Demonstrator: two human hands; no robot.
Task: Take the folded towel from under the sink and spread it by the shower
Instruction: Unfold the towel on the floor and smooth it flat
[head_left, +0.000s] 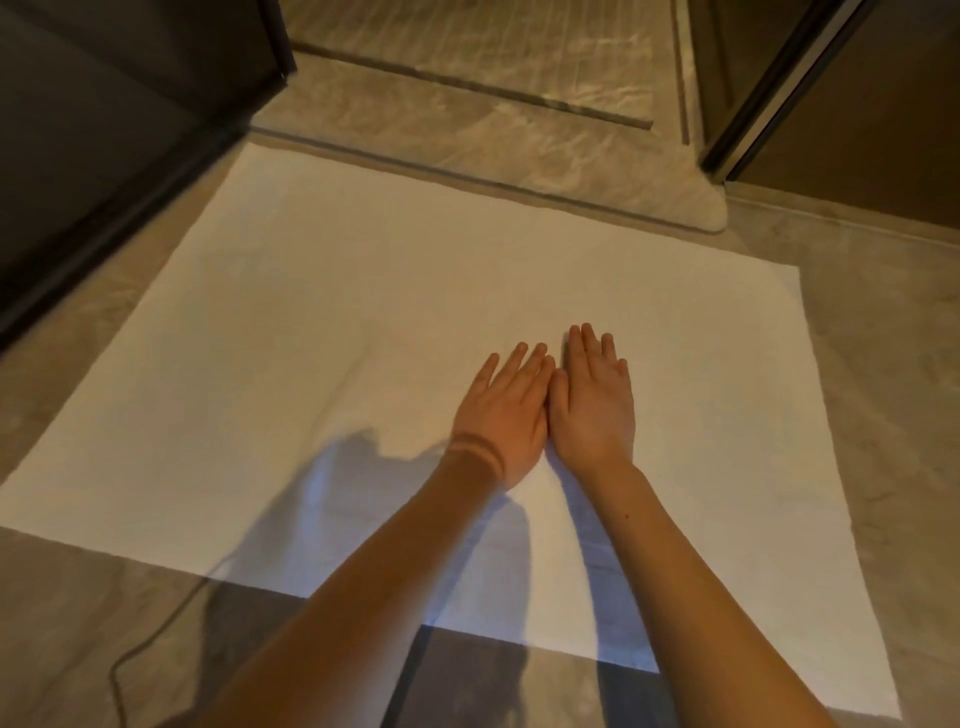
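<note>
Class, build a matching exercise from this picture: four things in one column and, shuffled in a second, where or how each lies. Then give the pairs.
Things
1 towel
2 cable
3 left hand
4 shower threshold

Place or state
A beyond the towel's far edge
B palm down, flat on the towel
C spread out white on the floor
D on bare floor, near left

Pairs: 1-C, 2-D, 3-B, 4-A

This is a bathroom, right at the shower's entrance. Grey stone-look floor tiles (883, 415) run up to a pale marbled sill (571, 171), and a long drain slot (467, 85) crosses the floor beyond. A dark panel (104, 156) and a metal-edged frame (779, 88) flank it. A white towel (363, 312) lies spread before it.
</note>
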